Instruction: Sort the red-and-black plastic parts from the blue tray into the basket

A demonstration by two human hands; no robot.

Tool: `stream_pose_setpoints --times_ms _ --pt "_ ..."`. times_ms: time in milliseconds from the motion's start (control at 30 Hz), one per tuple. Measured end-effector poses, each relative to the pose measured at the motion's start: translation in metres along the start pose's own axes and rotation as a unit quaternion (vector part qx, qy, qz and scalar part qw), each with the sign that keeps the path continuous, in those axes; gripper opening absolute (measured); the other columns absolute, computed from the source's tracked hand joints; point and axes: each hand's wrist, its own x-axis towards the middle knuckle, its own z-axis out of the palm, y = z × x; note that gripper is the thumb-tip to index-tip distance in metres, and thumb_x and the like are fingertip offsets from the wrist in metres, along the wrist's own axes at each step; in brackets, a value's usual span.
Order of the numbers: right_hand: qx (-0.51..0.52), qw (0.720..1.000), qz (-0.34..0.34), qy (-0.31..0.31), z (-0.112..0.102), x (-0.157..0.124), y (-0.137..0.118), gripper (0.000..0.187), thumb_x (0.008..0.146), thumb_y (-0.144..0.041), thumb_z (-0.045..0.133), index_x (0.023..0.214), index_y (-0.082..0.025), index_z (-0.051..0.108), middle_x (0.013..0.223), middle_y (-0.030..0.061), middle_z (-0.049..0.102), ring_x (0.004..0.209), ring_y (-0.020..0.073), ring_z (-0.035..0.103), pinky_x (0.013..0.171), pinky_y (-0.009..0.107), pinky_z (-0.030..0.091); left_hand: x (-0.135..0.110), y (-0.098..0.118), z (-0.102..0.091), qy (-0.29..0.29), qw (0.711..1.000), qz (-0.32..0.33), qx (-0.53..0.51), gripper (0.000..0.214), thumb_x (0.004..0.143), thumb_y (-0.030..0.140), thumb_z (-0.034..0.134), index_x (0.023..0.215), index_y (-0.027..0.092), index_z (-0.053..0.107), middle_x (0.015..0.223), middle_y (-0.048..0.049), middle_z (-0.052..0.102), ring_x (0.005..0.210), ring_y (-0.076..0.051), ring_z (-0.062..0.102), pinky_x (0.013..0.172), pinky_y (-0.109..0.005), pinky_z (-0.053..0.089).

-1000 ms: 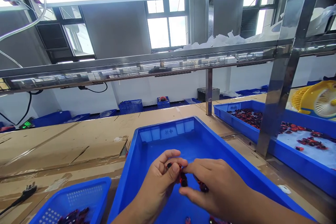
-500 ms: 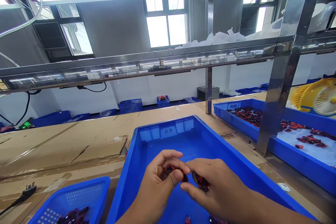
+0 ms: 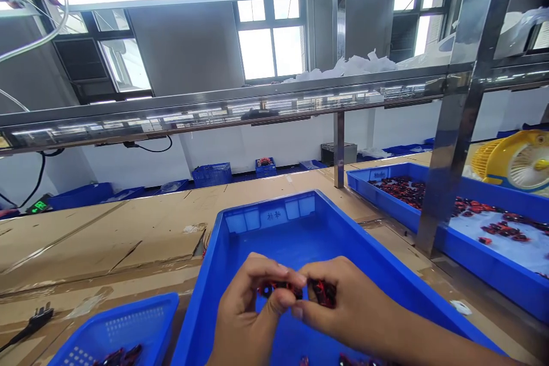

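Note:
My left hand pinches a small glossy red-and-black part between thumb and fingers. Close against it on the right, my right hand has its thumb and forefinger at the part's right end; whether they grip that end I cannot tell. More red-and-black parts are tucked inside the curled fingers of the right hand. Both hands are above a large blue tray, and a few similar parts lie at its near end. What exactly these parts are is too small to make out.
At lower left a blue perforated basket holds similar parts. Another blue tray with many parts stands at right, behind a metal post. A yellow fan and a black plug are on the cardboard-covered table.
The part in my left hand has turned more level and shows more of its length. My left hand has shifted slightly left, its fingers more bent; the right hand stays close beside it.

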Motion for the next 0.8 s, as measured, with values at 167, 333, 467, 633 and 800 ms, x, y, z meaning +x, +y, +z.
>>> stream_pose_setpoints --times_ms 167,333,467,633,800 --pt "0.032 0.998 0.061 0.015 -0.003 0.010 0.012 0.016 0.080 -0.032 0.067 0.089 -0.022 0.076 0.055 -0.0061 0.043 0.052 0.0102 0.037 0.048 0.023 0.027 0.018 -0.008 -0.007 0.024 0.994 -0.109 -0.008 0.030 0.072 0.040 0.081 0.081 0.020 0.060 0.088 -0.0043 0.072 0.074 -0.015 0.062 0.068 -0.024 0.048" --pt "0.081 0.993 0.081 0.015 -0.009 0.015 0.018 0.021 0.084 -0.034 0.062 0.088 -0.018 0.075 0.059 -0.0022 0.058 0.053 0.0107 0.043 0.049 0.022 0.031 0.031 -0.022 -0.013 0.019 0.975 -0.216 -0.051 0.036 0.079 0.037 0.075 0.103 0.017 0.057 0.092 -0.0087 0.072 0.066 -0.017 0.068 0.064 -0.028 0.055" --pt "0.105 0.990 0.087 0.027 -0.012 0.016 0.016 0.022 0.085 -0.035 0.062 0.086 -0.016 0.073 0.056 -0.0025 0.059 0.049 0.0102 0.046 0.047 0.021 0.032 0.031 -0.022 -0.010 0.075 0.936 -0.327 -0.108 0.027 0.087 0.019 0.066 0.111 0.014 0.054 0.092 -0.0109 0.072 0.076 -0.019 0.073 0.072 -0.030 0.060" --pt "0.084 0.993 0.080 0.030 -0.011 0.016 0.016 0.024 0.087 -0.036 0.060 0.081 -0.016 0.071 0.057 -0.0022 0.060 0.050 0.0103 0.047 0.047 0.022 0.032 0.033 -0.024 -0.012 0.124 0.893 -0.407 -0.145 0.026 0.089 0.011 0.062 0.114 0.009 0.056 0.097 -0.0138 0.071 0.080 -0.017 0.073 0.071 -0.025 0.061" --pt "0.029 0.997 0.051 0.055 -0.010 0.015 0.018 0.024 0.089 -0.037 0.057 0.083 -0.020 0.073 0.062 -0.0014 0.062 0.056 0.0129 0.051 0.051 0.024 0.035 0.033 -0.029 -0.015 0.108 0.879 -0.437 -0.158 0.026 0.087 0.010 0.064 0.112 0.007 0.058 0.087 -0.0112 0.071 0.077 -0.016 0.072 0.071 -0.022 0.060"
